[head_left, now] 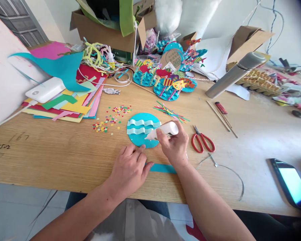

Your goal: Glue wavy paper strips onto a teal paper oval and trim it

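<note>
A blue paper disc [143, 143] lies on the wooden table, with two wavy pale-blue strips [140, 131] across it. My right hand [175, 142] is wrapped round a white glue bottle [167, 129], whose nozzle points down-left at the lower part of the disc. Small whitish dots show near the nozzle. My left hand [130, 167] rests palm down, fingers apart, its fingertips at the disc's lower edge. A blue paper strip [163, 168] lies between my two hands, close to the table's front edge.
Confetti pieces [100, 126] lie left of the disc, thin coloured strips [172, 112] behind it. Red-handled scissors [202, 142] and a phone [289, 182] are on the right. Coloured paper [90, 108], finished fish decorations [167, 90] and a grey flask [233, 75] stand further back.
</note>
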The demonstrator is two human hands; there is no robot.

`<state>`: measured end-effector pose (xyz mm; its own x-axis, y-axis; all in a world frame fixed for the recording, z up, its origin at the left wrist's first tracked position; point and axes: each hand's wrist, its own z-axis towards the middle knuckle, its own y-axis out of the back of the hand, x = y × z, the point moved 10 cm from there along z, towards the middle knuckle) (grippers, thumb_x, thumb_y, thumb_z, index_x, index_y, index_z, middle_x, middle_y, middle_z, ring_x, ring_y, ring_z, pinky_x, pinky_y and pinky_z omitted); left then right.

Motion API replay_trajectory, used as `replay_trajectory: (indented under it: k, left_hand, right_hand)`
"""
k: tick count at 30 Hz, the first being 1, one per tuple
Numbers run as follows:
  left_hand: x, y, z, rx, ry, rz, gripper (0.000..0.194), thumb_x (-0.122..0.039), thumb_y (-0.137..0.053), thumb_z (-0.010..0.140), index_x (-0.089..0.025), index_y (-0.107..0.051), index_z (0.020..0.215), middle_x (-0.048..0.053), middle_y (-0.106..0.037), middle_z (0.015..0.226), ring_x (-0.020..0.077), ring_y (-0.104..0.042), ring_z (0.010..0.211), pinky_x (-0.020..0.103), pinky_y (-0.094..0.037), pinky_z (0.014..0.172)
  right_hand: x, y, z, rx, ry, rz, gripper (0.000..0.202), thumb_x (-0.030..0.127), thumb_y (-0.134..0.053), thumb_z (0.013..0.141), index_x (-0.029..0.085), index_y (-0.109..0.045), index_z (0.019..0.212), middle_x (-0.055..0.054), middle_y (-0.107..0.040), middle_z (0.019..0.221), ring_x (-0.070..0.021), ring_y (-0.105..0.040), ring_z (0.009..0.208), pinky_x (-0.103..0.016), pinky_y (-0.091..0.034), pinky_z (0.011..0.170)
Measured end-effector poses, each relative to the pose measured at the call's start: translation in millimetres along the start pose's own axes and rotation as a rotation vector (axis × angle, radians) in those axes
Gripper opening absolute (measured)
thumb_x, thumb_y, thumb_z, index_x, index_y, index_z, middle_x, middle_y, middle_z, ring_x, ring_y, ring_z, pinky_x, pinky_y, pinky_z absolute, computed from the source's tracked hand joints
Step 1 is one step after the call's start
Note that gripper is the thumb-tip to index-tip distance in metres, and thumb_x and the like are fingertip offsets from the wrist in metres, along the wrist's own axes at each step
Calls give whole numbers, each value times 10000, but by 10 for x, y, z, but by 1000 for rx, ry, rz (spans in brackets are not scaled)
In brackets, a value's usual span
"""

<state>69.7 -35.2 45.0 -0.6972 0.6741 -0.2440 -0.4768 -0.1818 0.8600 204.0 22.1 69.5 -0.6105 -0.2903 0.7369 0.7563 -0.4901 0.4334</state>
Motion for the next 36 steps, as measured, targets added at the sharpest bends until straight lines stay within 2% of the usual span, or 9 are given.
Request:
replay_trajectory:
  k: [5, 11, 22, 36]
  left_hand:
    - [6, -6, -5, 14, 8, 2, 214, -304, -580, 898, -146, -627, 761, 111, -709, 1131, 259, -581, 877, 424, -476, 725]
    - [4, -12, 2, 26, 14, 15, 220, -318, -582, 897, -142, -649, 784, 115, -707, 1139, 261, -577, 854, 430, -476, 716]
    - [13, -21, -3, 36, 21, 6, 215, -316, -595, 888, -145, -641, 767, 115, -705, 1143, 260, -570, 854, 427, -474, 718]
    - [16, -22, -14, 35, 23, 2, 220, -322, -590, 892, -142, -648, 781, 123, -700, 1151, 268, -566, 862, 430, -458, 708]
  right_hand:
    - [37, -152, -45, 80, 22, -29, 249, 399, -640, 759, 225, -462, 753, 61, -512, 590, -88, -437, 483, -214, -380, 472]
    - [19, -233, -66, 113, 39, -88, 263, 432, -633, 767, 234, -459, 777, 59, -525, 609, -93, -435, 484, -217, -387, 479]
    - [64, -259, -67, 129, 83, -79, 258, 393, -643, 773, 231, -443, 757, 67, -486, 585, -90, -408, 480, -214, -355, 463]
    - [23, -261, -60, 134, 29, -83, 272, 430, -635, 775, 236, -444, 763, 63, -508, 582, -92, -417, 461, -210, -362, 429]
